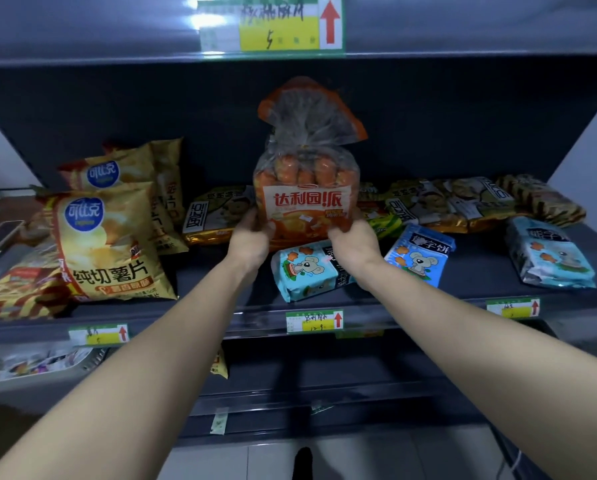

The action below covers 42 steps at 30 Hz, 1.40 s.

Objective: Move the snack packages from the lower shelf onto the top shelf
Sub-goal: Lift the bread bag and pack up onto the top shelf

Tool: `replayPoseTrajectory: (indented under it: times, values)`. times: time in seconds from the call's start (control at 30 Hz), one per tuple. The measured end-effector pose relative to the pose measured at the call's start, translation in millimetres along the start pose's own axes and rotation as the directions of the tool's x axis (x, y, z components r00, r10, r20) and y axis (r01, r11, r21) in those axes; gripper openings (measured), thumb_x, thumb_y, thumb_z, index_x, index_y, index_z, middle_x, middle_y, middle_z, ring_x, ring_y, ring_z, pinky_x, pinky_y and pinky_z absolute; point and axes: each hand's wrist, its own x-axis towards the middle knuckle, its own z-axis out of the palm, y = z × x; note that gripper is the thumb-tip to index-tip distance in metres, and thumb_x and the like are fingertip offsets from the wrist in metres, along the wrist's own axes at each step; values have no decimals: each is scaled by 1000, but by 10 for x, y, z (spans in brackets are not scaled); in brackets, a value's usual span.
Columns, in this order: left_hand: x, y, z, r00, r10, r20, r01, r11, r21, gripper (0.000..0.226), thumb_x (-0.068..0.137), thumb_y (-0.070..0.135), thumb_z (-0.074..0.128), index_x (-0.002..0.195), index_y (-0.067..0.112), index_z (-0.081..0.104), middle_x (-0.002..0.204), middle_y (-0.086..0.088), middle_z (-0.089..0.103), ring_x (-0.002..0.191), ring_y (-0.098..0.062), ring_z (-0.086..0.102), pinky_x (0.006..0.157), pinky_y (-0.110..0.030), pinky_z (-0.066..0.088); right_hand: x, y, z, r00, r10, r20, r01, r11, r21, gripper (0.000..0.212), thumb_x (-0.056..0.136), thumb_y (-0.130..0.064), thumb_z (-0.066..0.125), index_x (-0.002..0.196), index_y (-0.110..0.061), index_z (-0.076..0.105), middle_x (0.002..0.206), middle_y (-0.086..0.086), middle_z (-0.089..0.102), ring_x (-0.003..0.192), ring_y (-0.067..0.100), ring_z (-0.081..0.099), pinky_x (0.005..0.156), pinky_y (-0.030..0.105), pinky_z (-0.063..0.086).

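Observation:
A tall orange bag of small cakes, clear at its tied top, stands upright at the middle of the dark shelf. My left hand grips its lower left corner. My right hand grips its lower right corner. Right in front of the bag, under my right wrist, lies a light blue biscuit pack. The edge of the shelf above runs across the top of the view.
Yellow crisp bags lean at the left. Striped and green-white packs lie along the back. Two more blue biscuit packs lie at the right. Price labels line the shelf edges. A lower shelf holds a basket.

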Motion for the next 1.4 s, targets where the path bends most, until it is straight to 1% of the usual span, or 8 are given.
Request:
replayPoseTrajectory:
  times: [0.37,0.7,0.8,0.93,1.0,1.1,1.23,1.4]
  values:
    - [-848,475,-34,1000,21,2,-21,995,99,41,97,6,46,137,6,41,132,-6,54,113,-13,51,84,-20,44,-768,-311,-298,996,-67,65,65,997,28,44,96,-18,50,139,-9,42,133,8,55,121,25,53,101,33,42]
    - [-1838,975,-25,983,172,72,-184,955,232,41,92,4,53,133,6,49,125,-6,59,114,-16,55,96,-26,44,-1677,-651,-856,952,-289,98,289,957,17,39,94,-17,54,132,-11,51,127,2,59,105,10,52,85,20,38]
    - [-2170,1128,-19,972,217,93,-234,940,247,42,92,6,54,133,9,49,127,-5,58,118,-17,55,99,-29,45,-1919,-700,-1040,938,-333,97,334,942,-3,44,93,-21,55,136,-10,47,132,2,55,115,13,52,90,21,38]
    - [-2545,1439,35,941,318,118,-339,908,249,39,91,6,55,130,9,52,121,-4,61,111,-13,57,91,-22,46,-2184,-852,-1336,915,-401,50,402,916,-4,47,91,-22,57,136,-10,49,134,3,55,125,19,50,103,29,40]
    - [-2698,1649,93,916,379,130,-400,883,246,37,90,6,56,127,9,54,119,-5,62,108,-13,59,88,-20,48,-2296,-964,-1512,901,-434,20,434,901,-13,48,91,-22,58,137,-10,48,136,2,53,127,18,48,102,24,36]
    - [-2853,1957,202,885,437,159,-463,859,219,36,90,5,56,126,10,55,118,-5,63,106,-13,60,92,-27,50,-2399,-1137,-1788,880,-474,-32,473,880,-33,48,92,-21,58,137,-9,47,138,4,52,127,17,47,97,19,32]
    - [-2948,2354,418,859,478,184,-506,848,157,36,90,5,55,126,9,55,120,-5,62,109,-15,59,99,-33,47,-2433,-1353,-2185,868,-486,-108,481,874,-68,50,91,-22,59,137,-9,46,138,6,52,129,18,46,105,28,35]
    - [-2887,2777,816,800,543,254,-584,803,121,34,92,9,54,126,10,55,117,-3,62,100,-7,58,81,-12,47,-2308,-1563,-2679,845,-488,-219,480,872,-94,49,92,-22,58,137,-8,46,137,6,52,127,18,48,107,29,37]
